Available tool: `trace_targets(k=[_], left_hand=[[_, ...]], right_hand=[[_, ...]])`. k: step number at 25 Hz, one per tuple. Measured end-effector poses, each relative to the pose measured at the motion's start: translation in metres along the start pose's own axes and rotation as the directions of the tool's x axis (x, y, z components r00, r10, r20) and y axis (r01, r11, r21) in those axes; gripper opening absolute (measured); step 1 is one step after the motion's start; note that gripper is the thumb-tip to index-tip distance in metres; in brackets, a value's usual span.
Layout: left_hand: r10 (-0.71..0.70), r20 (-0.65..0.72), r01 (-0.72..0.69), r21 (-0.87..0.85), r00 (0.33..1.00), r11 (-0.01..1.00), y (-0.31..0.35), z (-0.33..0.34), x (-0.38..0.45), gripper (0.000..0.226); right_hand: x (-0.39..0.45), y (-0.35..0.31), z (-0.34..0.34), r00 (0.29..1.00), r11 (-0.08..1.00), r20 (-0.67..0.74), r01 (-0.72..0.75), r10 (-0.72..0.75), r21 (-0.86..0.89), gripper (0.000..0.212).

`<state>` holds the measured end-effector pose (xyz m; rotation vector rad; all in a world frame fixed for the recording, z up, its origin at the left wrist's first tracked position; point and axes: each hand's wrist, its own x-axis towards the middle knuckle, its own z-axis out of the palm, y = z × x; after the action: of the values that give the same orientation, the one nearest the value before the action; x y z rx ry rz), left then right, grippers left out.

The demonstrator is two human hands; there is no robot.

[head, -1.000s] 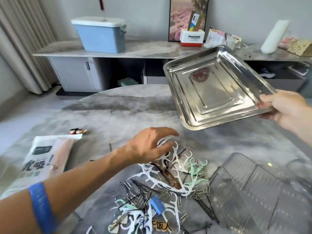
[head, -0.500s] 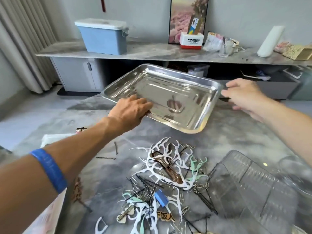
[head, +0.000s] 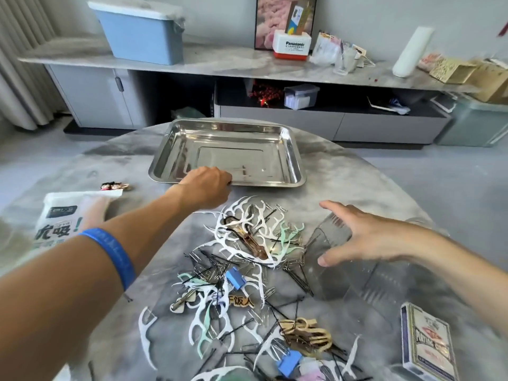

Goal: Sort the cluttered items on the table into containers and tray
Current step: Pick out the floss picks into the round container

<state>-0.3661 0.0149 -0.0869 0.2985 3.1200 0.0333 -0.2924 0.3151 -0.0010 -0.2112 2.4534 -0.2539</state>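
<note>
The steel tray [head: 292, 149] lies flat on the far side of the round table [head: 349, 180]. My left hand [head: 204, 185] grips its near rim with curled fingers. In front of it spreads a heap of clutter [head: 247, 243]: white and green floss picks, black hairpins, paper clips, a brown hair clip, blue binder clips [head: 235, 279] and wooden charms. My right hand [head: 360, 237] is spread wide, its fingers straight, just over a clear plastic container [head: 331, 232] at the right of the heap. I cannot tell whether it touches the container.
A white packet [head: 66, 221] and a small hair ornament [head: 114, 186] lie at the left. A box of playing cards [head: 426, 345] stands near the right front. More clear plastic [head: 373, 284] sits under my right forearm. Behind the table runs a low sideboard with a blue bin [head: 143, 34].
The tray came down from mid-air onto the far side of the table. My right hand let go of it and moved back over the clear container; my left hand stayed on the rim.
</note>
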Motion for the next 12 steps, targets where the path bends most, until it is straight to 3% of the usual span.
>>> trace_targets(k=[3,7,10,11,12], left_hand=[[-0.007,-0.071,0.001,-0.095,0.997,0.995,0.001,-0.011,-0.022,0.031],[0.036,-0.27,-0.071,-0.121,0.962,0.99,0.009,-0.028,-0.064,0.035],[0.041,-0.277,-0.097,-0.193,0.96,0.976,0.017,-0.036,-0.093,0.033],[0.031,-0.269,-0.096,-0.232,0.963,0.968,0.019,-0.037,-0.102,0.031],[0.02,-0.259,-0.092,-0.268,0.966,0.959,0.021,-0.037,-0.11,0.03]], right_hand=[[-0.011,0.0,0.01,0.948,0.999,-0.317,-0.001,-0.009,-0.032,0.104],[-0.015,-0.002,-0.017,0.739,0.999,-0.673,0.036,-0.021,0.008,0.101],[0.011,-0.001,-0.03,0.606,0.926,-0.766,0.125,0.212,0.355,0.082],[0.023,0.002,-0.027,0.581,0.83,-0.73,0.159,0.359,0.535,0.074],[0.035,0.004,-0.02,0.563,0.663,-0.642,0.209,0.519,0.719,0.068]])
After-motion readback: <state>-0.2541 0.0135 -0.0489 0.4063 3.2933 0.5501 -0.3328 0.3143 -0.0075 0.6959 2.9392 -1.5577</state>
